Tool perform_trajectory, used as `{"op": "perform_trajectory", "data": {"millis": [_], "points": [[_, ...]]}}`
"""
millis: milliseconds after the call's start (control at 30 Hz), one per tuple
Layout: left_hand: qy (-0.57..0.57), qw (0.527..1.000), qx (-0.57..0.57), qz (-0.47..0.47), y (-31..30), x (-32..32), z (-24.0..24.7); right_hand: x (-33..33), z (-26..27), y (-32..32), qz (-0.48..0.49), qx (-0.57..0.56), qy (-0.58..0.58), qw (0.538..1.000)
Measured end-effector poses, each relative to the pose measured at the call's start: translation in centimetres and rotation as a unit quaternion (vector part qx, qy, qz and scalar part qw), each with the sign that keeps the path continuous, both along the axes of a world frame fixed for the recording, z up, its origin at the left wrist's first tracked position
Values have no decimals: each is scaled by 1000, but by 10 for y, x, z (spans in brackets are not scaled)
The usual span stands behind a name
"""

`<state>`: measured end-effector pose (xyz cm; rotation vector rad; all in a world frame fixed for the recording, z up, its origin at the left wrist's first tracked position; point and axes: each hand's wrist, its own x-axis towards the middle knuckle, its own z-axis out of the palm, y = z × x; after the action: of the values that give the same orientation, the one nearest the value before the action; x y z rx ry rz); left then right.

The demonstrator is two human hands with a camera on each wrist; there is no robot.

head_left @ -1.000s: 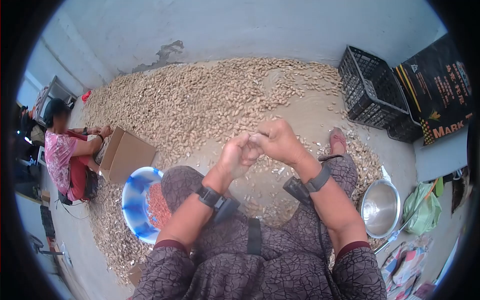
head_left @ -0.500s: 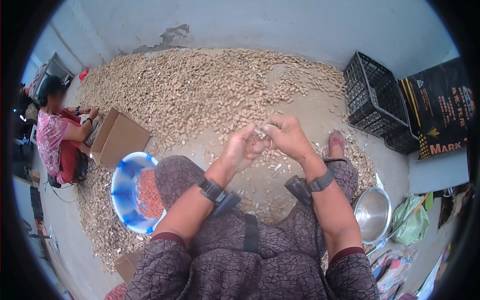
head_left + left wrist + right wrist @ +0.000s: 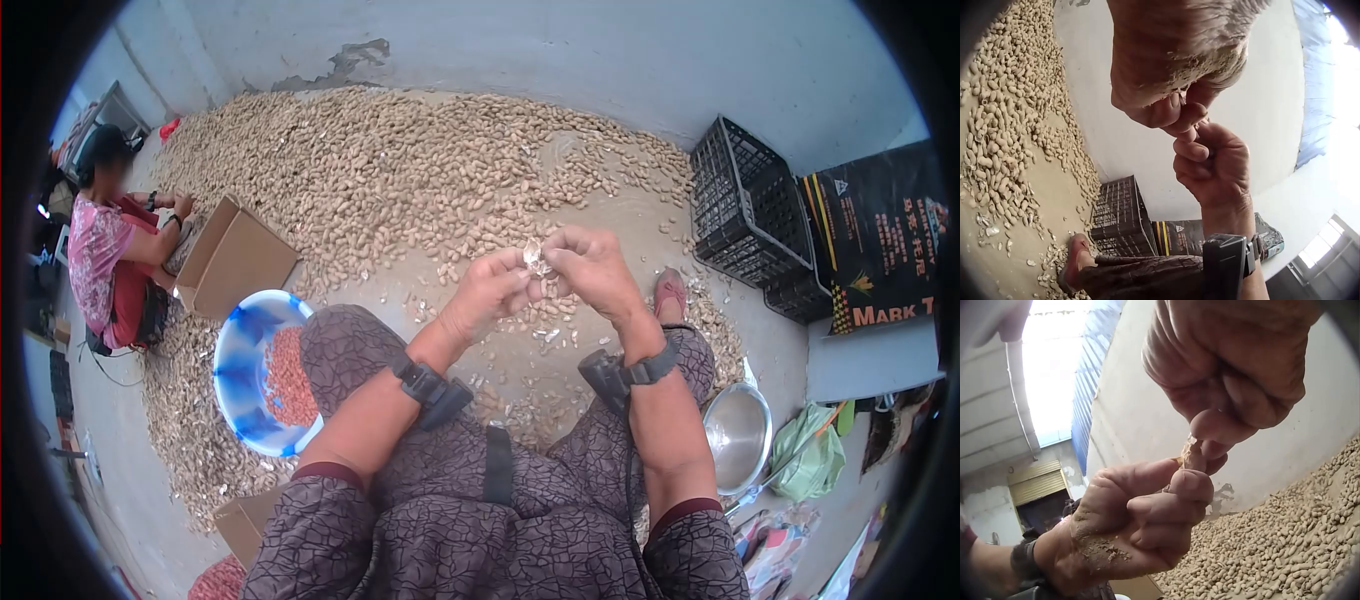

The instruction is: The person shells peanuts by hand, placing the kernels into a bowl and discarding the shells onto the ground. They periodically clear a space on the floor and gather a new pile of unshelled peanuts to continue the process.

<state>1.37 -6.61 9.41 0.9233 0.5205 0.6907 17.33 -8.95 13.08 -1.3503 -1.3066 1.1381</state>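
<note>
An opened peanut shell (image 3: 533, 258), its pale inside showing, sits between both hands above the floor. My left hand (image 3: 492, 293) grips it from the left with curled fingers. From the right, the thumb and forefinger of my right hand (image 3: 598, 270) pinch it. In the right wrist view the broken peanut shell (image 3: 1189, 449) pokes out between the fingertips of the two hands, and dusty crumbs cling to the left palm (image 3: 1107, 553). The left wrist view shows the fingertips of both hands meeting; the shell is mostly hidden there.
Unshelled peanuts (image 3: 400, 170) spread along the wall. A blue-and-white basin (image 3: 232, 345) holds reddish kernels, beside a cardboard box (image 3: 245, 265) and another seated person (image 3: 105, 250). To the right are a black crate (image 3: 725, 205), a black bag (image 3: 880, 240) and a metal bowl (image 3: 740, 435).
The hands were pressed together over the peanut; now they are slightly apart and the split shell shows between them. The head view has shifted a little.
</note>
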Motion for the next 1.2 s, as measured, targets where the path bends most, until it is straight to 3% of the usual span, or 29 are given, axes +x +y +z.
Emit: {"op": "perform_trajectory", "data": {"millis": [133, 200, 300, 500, 833, 1000, 1200], "points": [[21, 999, 36, 10, -3, -1, -1, 2, 8, -5, 11, -1, -16, 1000], [101, 986, 124, 43, -5, 0, 0, 4, 8, -6, 13, -1, -19, 1000], [66, 983, 168, 37, -6, 1, -2, 6, 8, -7, 20, 3, -23, 1000], [49, 985, 147, 73, -7, 4, -9, 7, 19, -10, 44, -20, -47, 998], [69, 989, 112, 61, -11, 3, 6, 5, 11, -5, 72, -64, 46, 994], [101, 971, 199, 82, -12, 9, -5, 6, 11, -4, 72, -110, 123, 984], [174, 921, 316, 147, -19, 17, -13, 7, -2, 3, 60, -164, 102, 979]]}}
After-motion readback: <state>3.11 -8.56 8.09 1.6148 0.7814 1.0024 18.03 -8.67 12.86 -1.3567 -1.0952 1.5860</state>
